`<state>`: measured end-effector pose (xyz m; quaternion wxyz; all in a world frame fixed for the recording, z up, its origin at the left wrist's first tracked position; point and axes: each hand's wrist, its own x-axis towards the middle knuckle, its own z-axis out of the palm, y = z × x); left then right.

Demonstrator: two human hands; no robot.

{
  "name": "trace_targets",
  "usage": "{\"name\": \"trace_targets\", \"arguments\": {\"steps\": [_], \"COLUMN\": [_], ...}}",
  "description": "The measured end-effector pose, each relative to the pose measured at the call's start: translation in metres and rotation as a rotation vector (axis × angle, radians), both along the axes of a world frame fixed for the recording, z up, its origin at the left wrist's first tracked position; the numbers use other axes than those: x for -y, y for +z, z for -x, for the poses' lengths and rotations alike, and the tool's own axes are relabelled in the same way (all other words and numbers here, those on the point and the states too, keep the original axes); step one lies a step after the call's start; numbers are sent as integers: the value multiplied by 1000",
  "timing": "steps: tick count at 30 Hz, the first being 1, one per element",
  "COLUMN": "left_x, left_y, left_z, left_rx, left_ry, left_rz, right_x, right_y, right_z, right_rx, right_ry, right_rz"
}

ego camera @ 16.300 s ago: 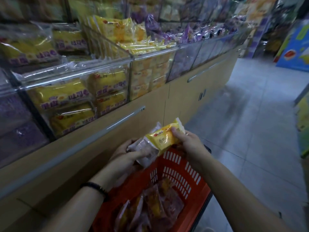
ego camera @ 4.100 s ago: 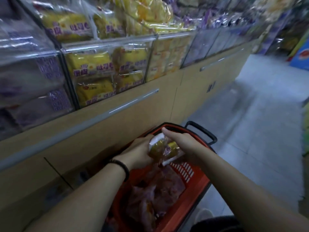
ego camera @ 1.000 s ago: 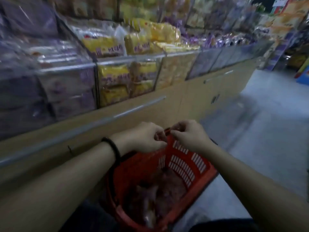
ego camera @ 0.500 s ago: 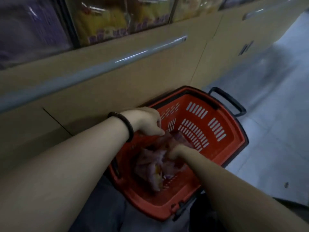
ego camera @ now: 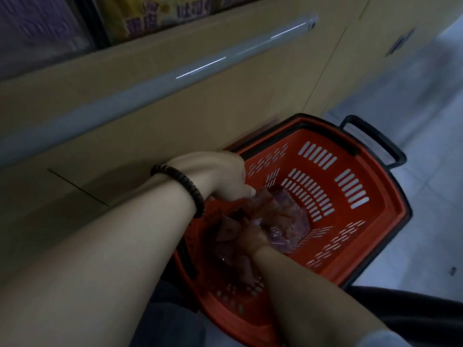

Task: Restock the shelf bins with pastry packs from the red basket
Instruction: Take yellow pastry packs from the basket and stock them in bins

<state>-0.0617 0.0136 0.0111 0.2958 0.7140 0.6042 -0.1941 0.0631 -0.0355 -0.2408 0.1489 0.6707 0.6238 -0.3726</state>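
Looking down into the red basket, placed low and just beside the beige cabinet, likely to keep the stock near the bins. Black handle sticking out at the far end, away from the arms, so no obstacle for reaching in.

Pastry packs lying in a loose heap on the bottom, toward the near-left corner. Pinkish-purple film, crumpled, probably slippery to take.

Left hand, with a dark beaded bracelet on the wrist, hanging over the near-left rim, knuckles up, bent down to the top of the heap. Probably there to steady or lift the upper pack. Pinching or only touching: not possible to tell, fingertips mostly hidden behind the hand.

Right hand sunk deeper, in the middle of the heap, packs on both sides. Covered by film and shadow, so closed or apart: cannot tell either. Probably searching for the next pack.

Shelf bins only at the top edge, above a grey rail, with yellow packs behind clear fronts. Nothing lifted out of the basket yet; step in hand, by judgement, picking up.
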Motion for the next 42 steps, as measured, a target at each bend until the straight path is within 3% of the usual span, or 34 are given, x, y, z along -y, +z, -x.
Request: {"name": "trace_targets", "arguments": {"steps": [4, 11, 19, 23, 28, 32, 36, 42], "left_x": [3, 12, 23, 37, 41, 35, 25, 23], "left_y": [0, 7, 29, 35, 30, 34, 38, 29], "left_z": [5, 14, 2, -10, -14, -17, -18, -25], "left_rx": [42, 133, 863, 1013, 982, 1115, 1246, 1067], "left_ry": [0, 174, 859, 845, 805, 871, 931, 788], "left_rz": [-18, -43, 219, 456, 404, 365, 325, 282], "right_x": [-18, -58, -27, -5, 0, -5, -20, -27], "right_y": [31, 158, 280, 283, 284, 297, 301, 303], "right_z": [-8, -53, -109, -115, -117, -135, -156, -164], "right_rx": [-33, -161, -305, -378, -428, -522, -574, -929], "right_ry": [75, 106, 281, 316, 365, 265, -50, -379], "right_rz": [38, 61, -350, -398, -412, -460, -654, -811]}}
